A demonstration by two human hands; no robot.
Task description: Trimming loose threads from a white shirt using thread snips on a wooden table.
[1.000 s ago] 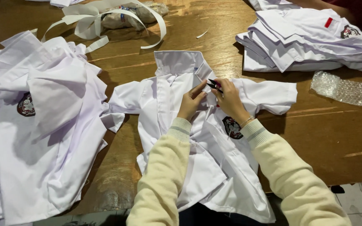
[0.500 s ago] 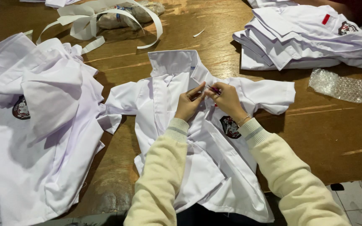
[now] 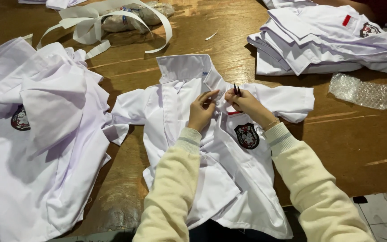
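- White cotton shirt [image 3: 229, 179], child-sized with short sleeves, lies face up and unbuttoned on the brown wooden counter [image 3: 166, 58], collar away from the person, hem hanging off the near edge.
- By its look the cloth is light, thin and limp: it would crumple and slide rather than hold a shape, so it is best taken by a doubled edge such as the placket, collar or a sleeve hem, not by the flat of the front.
- A dark round badge [image 3: 246, 135] sits on the chest pocket, with a small red strip [image 3: 234, 112] just above it; these stitched spots look stiffer than the cloth around them.
- Left hand [image 3: 201, 110] rests on the shirt near the placket, fingers curled, thumb and forefinger pinching a fold of fabric.
- Right hand [image 3: 246, 104] lies just beside it on the upper chest, closed around small dark snips [image 3: 237, 90] whose tips point toward the collar.
- Both hands are on the shirt, directly above the badge.
- Further out: a loose heap of white shirts [image 3: 32, 134] at left, a folded stack [image 3: 328, 40] at upper right, bubble wrap [image 3: 359, 92] beside it, and white strapping bands [image 3: 108, 22] at the far edge.
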